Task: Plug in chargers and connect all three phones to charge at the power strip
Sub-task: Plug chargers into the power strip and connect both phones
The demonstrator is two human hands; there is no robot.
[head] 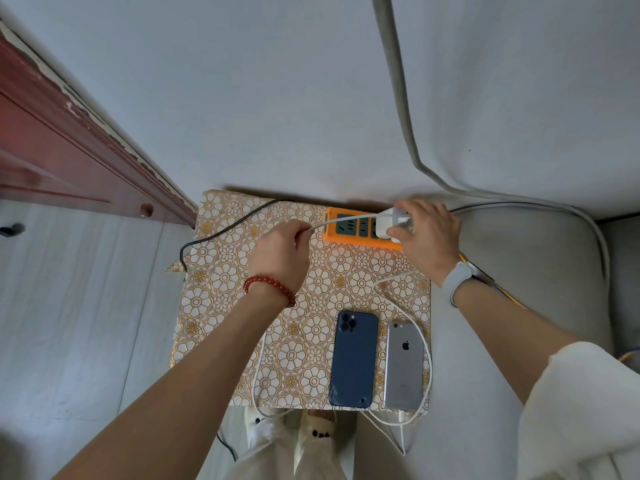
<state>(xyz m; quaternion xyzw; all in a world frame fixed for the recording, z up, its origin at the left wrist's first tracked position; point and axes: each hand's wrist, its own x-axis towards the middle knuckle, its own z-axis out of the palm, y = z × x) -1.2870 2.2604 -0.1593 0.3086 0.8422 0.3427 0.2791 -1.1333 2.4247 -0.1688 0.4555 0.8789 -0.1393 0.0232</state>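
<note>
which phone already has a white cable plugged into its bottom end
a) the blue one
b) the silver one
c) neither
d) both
b: the white cable loops down the right side of the silver phone and its connector meets that phone's bottom edge, while the blue phone beside it has nothing at its bottom end.

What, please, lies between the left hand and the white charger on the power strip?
In the head view, a white cable runs from the left hand to the charger, crossing the orange power strip.
</note>
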